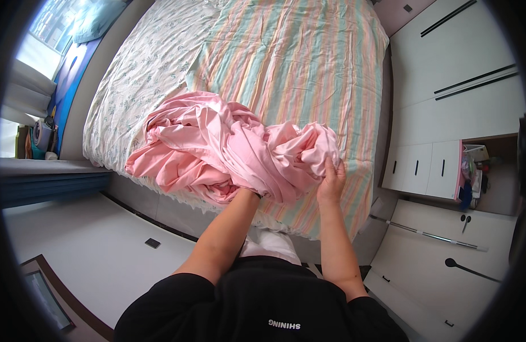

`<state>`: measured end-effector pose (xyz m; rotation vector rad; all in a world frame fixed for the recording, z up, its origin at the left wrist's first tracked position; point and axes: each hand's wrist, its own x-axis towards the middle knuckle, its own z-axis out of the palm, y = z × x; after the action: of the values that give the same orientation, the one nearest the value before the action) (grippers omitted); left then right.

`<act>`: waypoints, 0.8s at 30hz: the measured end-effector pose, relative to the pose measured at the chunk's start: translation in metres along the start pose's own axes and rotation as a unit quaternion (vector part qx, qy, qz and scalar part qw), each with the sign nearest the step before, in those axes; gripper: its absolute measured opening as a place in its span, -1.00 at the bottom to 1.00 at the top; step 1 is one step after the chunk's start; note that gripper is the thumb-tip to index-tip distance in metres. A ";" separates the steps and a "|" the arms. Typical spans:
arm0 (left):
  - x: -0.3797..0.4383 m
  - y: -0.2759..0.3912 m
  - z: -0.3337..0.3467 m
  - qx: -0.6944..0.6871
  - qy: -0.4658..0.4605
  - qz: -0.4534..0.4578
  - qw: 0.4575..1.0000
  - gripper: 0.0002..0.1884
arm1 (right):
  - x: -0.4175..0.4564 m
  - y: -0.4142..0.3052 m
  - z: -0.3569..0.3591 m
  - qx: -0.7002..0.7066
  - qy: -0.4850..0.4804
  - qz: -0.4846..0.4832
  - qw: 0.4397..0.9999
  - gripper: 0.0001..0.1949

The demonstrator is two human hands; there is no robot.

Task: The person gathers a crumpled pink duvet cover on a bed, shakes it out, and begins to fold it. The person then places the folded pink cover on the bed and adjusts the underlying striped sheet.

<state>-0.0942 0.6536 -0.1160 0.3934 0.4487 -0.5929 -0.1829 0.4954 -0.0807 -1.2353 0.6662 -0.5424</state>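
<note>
A large bunched pink cloth (246, 145), perhaps bedding, lies heaped near the close edge of a bed. My right hand (332, 179) grips the right end of the heap, its fingers partly behind a fold. My left hand is hidden under the cloth's lower edge; only the wrist, with a dark band, and the forearm show, so its hold cannot be made out. Beneath the heap, a striped sheet (288, 64) in green, pink and yellow covers the right part of the bed, and a white leaf-patterned quilt (156, 55) spreads over the left.
White wardrobes (451, 85) stand along the right, beside an open shelf (498, 179) filled with mixed items. A metal pole (429, 235) is at the lower right. On the left are a window ledge (45, 167) with small objects and a light-blue cushion (96, 19).
</note>
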 end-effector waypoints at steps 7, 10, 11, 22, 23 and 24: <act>0.004 0.012 0.007 -0.029 0.018 0.039 0.999 -0.68 | 0.028 -0.041 -0.023 -0.079 0.114 -0.080 0.987 -0.77; 0.011 -0.004 0.006 -0.036 0.035 -0.014 0.999 -0.70 | -0.011 -0.016 -0.007 -0.184 -0.061 -0.041 0.980 -0.72; 0.013 -0.020 0.003 -0.035 0.044 -0.056 0.997 -0.71 | -0.030 0.007 -0.002 -0.207 -0.122 -0.027 0.970 -0.69; -0.044 -0.046 -0.065 -0.004 -0.014 -0.289 0.957 -0.59 | -0.042 0.078 0.006 -0.339 -0.154 -0.049 0.927 -0.51; -0.052 -0.034 -0.050 0.043 -0.016 -0.302 0.952 -0.56 | -0.052 0.071 0.007 -0.299 -0.203 0.022 0.932 -0.50; -0.045 -0.030 -0.059 0.083 -0.001 -0.365 0.927 -0.51 | -0.062 0.071 0.010 -0.180 -0.227 0.095 0.952 -0.53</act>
<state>-0.1627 0.6782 -0.1490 0.3816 0.5436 -1.3650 -0.2175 0.5631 -0.1373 -1.5520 0.4921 0.0364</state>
